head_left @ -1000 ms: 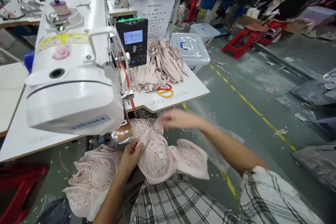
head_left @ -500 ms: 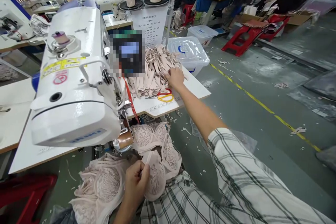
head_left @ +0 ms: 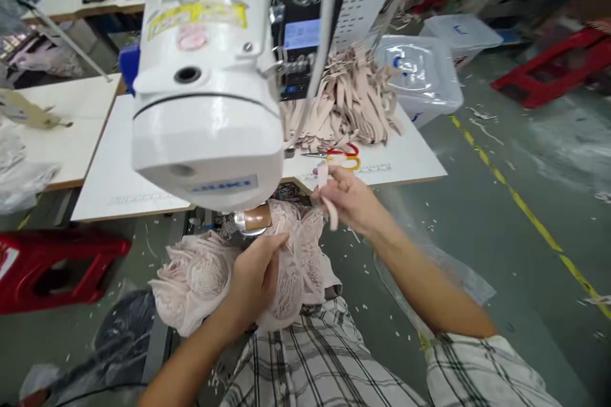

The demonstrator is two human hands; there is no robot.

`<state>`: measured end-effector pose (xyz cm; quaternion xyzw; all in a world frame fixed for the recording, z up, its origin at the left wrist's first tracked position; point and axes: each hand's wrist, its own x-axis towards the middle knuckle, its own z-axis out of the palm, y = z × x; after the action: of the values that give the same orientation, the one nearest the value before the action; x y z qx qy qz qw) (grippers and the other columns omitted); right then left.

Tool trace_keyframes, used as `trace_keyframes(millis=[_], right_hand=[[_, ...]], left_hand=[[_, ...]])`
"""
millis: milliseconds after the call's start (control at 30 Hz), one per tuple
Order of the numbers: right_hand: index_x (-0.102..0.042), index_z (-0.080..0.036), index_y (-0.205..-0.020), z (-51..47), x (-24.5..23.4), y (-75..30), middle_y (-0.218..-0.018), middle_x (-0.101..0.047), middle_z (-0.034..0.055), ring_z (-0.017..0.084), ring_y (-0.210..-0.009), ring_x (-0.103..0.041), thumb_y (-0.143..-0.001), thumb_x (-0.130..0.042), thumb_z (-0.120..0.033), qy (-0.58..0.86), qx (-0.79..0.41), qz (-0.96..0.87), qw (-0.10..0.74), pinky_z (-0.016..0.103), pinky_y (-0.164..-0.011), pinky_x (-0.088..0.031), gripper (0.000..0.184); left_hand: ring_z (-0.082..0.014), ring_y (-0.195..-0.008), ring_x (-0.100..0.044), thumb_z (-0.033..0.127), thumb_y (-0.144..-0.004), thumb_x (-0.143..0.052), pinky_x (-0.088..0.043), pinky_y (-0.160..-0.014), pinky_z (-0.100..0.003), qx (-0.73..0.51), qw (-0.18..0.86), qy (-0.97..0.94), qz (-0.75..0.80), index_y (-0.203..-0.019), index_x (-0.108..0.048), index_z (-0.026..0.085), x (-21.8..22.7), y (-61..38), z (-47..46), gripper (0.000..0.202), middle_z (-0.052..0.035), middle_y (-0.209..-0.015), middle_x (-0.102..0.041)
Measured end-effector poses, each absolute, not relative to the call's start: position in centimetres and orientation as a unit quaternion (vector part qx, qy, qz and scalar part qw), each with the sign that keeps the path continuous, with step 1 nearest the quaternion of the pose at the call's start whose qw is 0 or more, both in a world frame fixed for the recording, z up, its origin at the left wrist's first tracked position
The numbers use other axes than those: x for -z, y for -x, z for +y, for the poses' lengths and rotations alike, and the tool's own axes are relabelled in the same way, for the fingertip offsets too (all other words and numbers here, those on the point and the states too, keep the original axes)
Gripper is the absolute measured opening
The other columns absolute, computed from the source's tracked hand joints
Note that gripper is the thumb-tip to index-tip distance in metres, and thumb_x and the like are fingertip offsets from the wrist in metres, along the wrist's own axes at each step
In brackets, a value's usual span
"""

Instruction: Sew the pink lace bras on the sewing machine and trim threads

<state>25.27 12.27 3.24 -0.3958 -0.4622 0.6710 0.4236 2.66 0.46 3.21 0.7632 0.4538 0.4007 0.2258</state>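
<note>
A: Where are our hands?

B: Our left hand (head_left: 255,270) is clamped on a pale pink lace bra (head_left: 287,292), below the front edge of the worktop (head_left: 415,173), over our lap. Our right hand (head_left: 347,198), thumb and fingers closed together, pinches a pale strip (head_left: 330,211) near that same edge.

A: What lies around us?

B: A heap of similar strips (head_left: 358,98) by the worktop's right edge; scissors (head_left: 352,163) (one handle red, one yellow) between heap and front edge; a white sewing machine (head_left: 205,133) to their left. More bras (head_left: 203,276) sit left of our left hand.
</note>
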Motion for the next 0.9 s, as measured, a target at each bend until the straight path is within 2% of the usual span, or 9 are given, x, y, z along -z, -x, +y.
trace_keyframes(millis=[67,133,200,267,400,567,767,833,900], right_hand=[[-0.046,-0.026,-0.119,9.5,-3.0,-23.0,-0.082,-0.068,-0.0015,0.010,-0.059,-0.057,-0.076,-0.080,-0.039,0.358,-0.706,-0.447,0.416,0.021,-0.051,-0.047,0.057],[-0.041,-0.030,-0.125,8.5,-2.6,-21.0,-0.086,-0.066,-0.0029,0.011,-0.064,-0.060,-0.079,-0.078,-0.037,0.347,-0.697,-0.446,0.440,0.021,-0.055,-0.051,0.059],[-0.038,-0.032,-0.128,8.8,-2.1,-19.5,-0.086,-0.063,-0.0049,0.009,-0.060,-0.059,-0.081,-0.076,-0.037,0.352,-0.676,-0.457,0.458,0.021,-0.052,-0.050,0.060],[-0.041,-0.030,-0.124,9.8,-1.6,-18.5,-0.083,-0.062,-0.0054,0.008,-0.053,-0.056,-0.082,-0.074,-0.038,0.360,-0.657,-0.481,0.456,0.020,-0.049,-0.048,0.054],[-0.053,-0.022,-0.100,11.8,-1.6,-17.9,-0.077,-0.062,-0.0029,0.008,-0.055,-0.056,-0.081,-0.073,-0.041,0.372,-0.616,-0.540,0.438,0.022,-0.052,-0.049,0.033],[-0.056,-0.021,-0.103,13.6,-2.2,-17.5,-0.088,-0.067,0.0021,0.014,-0.069,-0.060,-0.079,-0.071,-0.030,0.370,-0.539,-0.625,0.428,0.028,-0.062,-0.051,0.029],[-0.056,-0.021,-0.084,14.9,-2.5,-16.5,-0.077,-0.057,-0.0005,0.015,-0.064,-0.053,-0.078,-0.065,-0.029,0.404,-0.417,-0.701,0.415,0.030,-0.059,-0.046,0.013],[-0.055,-0.021,-0.077,15.0,-2.5,-16.1,-0.079,-0.054,0.0007,0.016,-0.068,-0.053,-0.077,-0.063,-0.027,0.409,-0.391,-0.716,0.409,0.031,-0.061,-0.046,0.010],[-0.056,-0.020,-0.074,15.1,-2.4,-15.8,-0.082,-0.053,0.0017,0.016,-0.069,-0.053,-0.077,-0.062,-0.026,0.415,-0.378,-0.726,0.397,0.032,-0.063,-0.047,0.008]], left_hand=[[-0.0138,-0.083,-0.067,0.013,-0.098,-0.043,-0.050,-0.070,-0.021,-0.369,0.134,-0.782,0.485,-0.129,-0.055,0.018,-4.1,-1.9,1.0,0.034,-0.0061,-0.095,-0.071],[-0.0133,-0.067,-0.064,0.017,-0.099,-0.044,-0.043,-0.056,-0.022,-0.301,0.027,-0.790,0.533,-0.128,-0.058,0.016,-4.5,-1.1,1.3,0.033,-0.0048,-0.083,-0.070],[-0.0128,-0.054,-0.057,0.023,-0.099,-0.045,-0.031,-0.047,-0.026,-0.225,-0.044,-0.781,0.581,-0.124,-0.063,0.016,-4.7,-0.6,1.5,0.031,-0.0021,-0.069,-0.066],[-0.0129,-0.051,-0.055,0.026,-0.099,-0.047,-0.025,-0.046,-0.028,-0.179,-0.062,-0.770,0.609,-0.123,-0.066,0.018,-4.7,-0.1,1.6,0.032,-0.0011,-0.066,-0.066],[-0.0115,-0.051,-0.055,0.024,-0.098,-0.046,-0.025,-0.047,-0.027,-0.162,-0.008,-0.777,0.608,-0.131,-0.062,0.022,-4.9,0.9,1.8,0.037,0.0008,-0.066,-0.069],[-0.0100,-0.043,-0.046,0.026,-0.098,-0.042,-0.023,-0.046,-0.024,-0.128,0.061,-0.814,0.564,-0.138,-0.057,0.023,-5.6,2.5,2.6,0.042,0.0040,-0.054,-0.060],[-0.0124,-0.039,-0.042,0.020,-0.092,-0.040,-0.020,-0.044,-0.025,-0.077,0.075,-0.826,0.553,-0.140,-0.054,0.017,-6.8,2.0,3.2,0.050,0.0036,-0.048,-0.054],[-0.0139,-0.040,-0.046,0.021,-0.094,-0.039,-0.023,-0.043,-0.026,-0.078,0.127,-0.809,0.569,-0.143,-0.051,0.015,-7.3,1.6,3.0,0.051,0.0025,-0.049,-0.056],[-0.0141,-0.045,-0.052,0.024,-0.098,-0.037,-0.032,-0.045,-0.025,-0.107,0.233,-0.766,0.589,-0.147,-0.045,0.016,-7.6,1.5,2.8,0.051,0.0007,-0.059,-0.065]])
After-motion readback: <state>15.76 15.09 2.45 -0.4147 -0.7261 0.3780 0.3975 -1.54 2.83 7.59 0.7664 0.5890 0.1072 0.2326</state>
